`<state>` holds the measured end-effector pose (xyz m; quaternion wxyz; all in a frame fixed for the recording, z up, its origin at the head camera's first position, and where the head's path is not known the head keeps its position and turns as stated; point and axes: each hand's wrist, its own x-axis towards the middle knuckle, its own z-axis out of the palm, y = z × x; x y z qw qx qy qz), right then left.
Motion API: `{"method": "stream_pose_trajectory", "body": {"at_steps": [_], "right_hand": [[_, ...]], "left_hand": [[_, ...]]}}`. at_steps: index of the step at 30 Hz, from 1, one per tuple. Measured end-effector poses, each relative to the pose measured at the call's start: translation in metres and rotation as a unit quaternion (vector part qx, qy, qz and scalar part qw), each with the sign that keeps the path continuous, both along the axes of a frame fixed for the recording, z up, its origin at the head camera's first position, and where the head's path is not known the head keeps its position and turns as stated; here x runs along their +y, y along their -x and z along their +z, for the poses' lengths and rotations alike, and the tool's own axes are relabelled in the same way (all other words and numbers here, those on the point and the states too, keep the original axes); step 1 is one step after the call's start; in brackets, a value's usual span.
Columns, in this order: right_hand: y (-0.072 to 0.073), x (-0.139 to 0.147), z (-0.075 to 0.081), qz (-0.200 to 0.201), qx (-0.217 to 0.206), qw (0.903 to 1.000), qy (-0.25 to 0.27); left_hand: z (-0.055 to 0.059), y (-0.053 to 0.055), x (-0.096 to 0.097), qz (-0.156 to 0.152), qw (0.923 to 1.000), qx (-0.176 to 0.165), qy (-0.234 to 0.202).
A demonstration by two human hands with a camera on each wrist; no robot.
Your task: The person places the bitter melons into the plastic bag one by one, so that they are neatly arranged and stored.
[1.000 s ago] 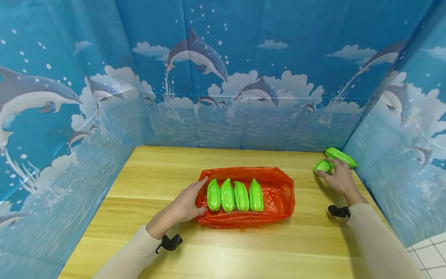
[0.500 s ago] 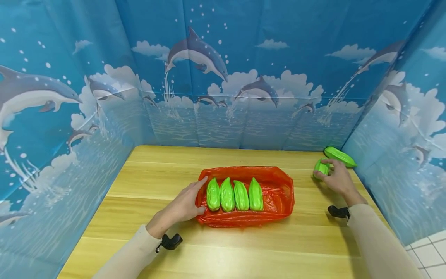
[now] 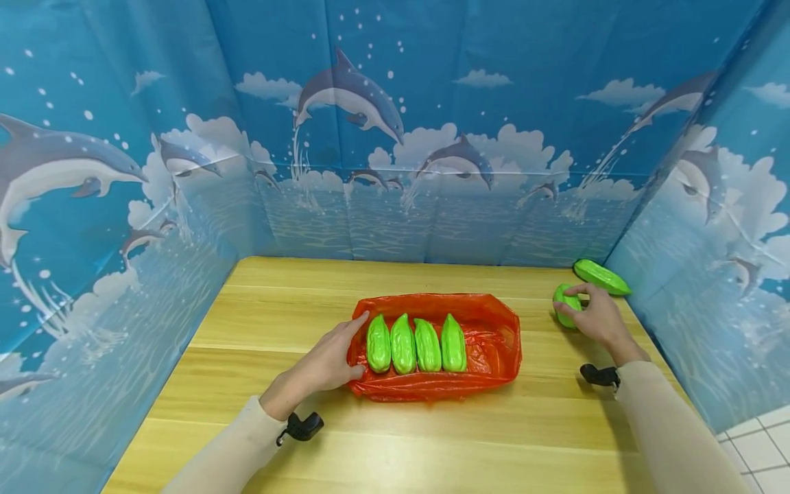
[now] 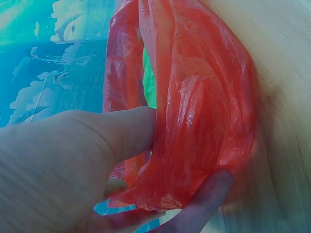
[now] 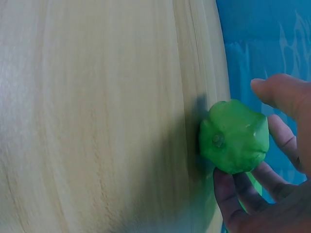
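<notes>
Four green gourds (image 3: 404,345) lie side by side in a red plastic bag (image 3: 487,350) on the wooden desk (image 3: 432,446); the left hand (image 3: 330,360) touches the bag, the right hand (image 3: 600,315) another gourd (image 3: 561,296).

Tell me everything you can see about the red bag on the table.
The red bag looks like thin, shiny, crinkled plastic film. It rests on the wooden table, mouth open upward, its long side running left to right. Four green vegetables lie in a row inside, nearer its left end, leaving bare film at the right. The left hand holds its left end, one digit inside the mouth and another against the outside.
</notes>
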<state>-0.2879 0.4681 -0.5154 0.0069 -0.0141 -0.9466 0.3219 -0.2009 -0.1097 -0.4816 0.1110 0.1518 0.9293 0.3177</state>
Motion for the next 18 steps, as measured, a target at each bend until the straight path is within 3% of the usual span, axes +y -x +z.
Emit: {"method": "stream_pose_trajectory", "body": {"at_steps": [18], "right_hand": [[-0.0024,0.0006,0.0016,0.009,-0.037,0.9992,-0.009]], "left_hand": [[0.0032,-0.0005,0.0025,0.001,1.0,-0.002,0.007]]}}
